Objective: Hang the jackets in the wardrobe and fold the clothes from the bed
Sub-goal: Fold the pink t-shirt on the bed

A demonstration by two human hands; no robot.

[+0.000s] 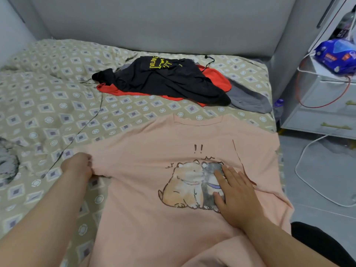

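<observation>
You are early in the folding, as far as I can judge; the pink T-shirt (pixel 173 218) lies spread face up on the near part of the bed (pixel 48 105), with no fold made in it yet; behind it, near the headboard (pixel 154 22), a heap waits: a black top (pixel 165 78) over a red garment (pixel 217 79), with a grey one (pixel 248 101) at its right edge; none of these is folded; no wardrobe or hung jacket shows here, so you cannot tell how the jacket part stands; your left hand (pixel 78 164) pinches the shirt's left sleeve edge, fingers curled round the cloth, which puckers taut toward it; your right hand (pixel 237 195) lies flat on the cartoon print (pixel 185 185), fingers straight and spread, pressing the shirt to the bed and gripping nothing
</observation>
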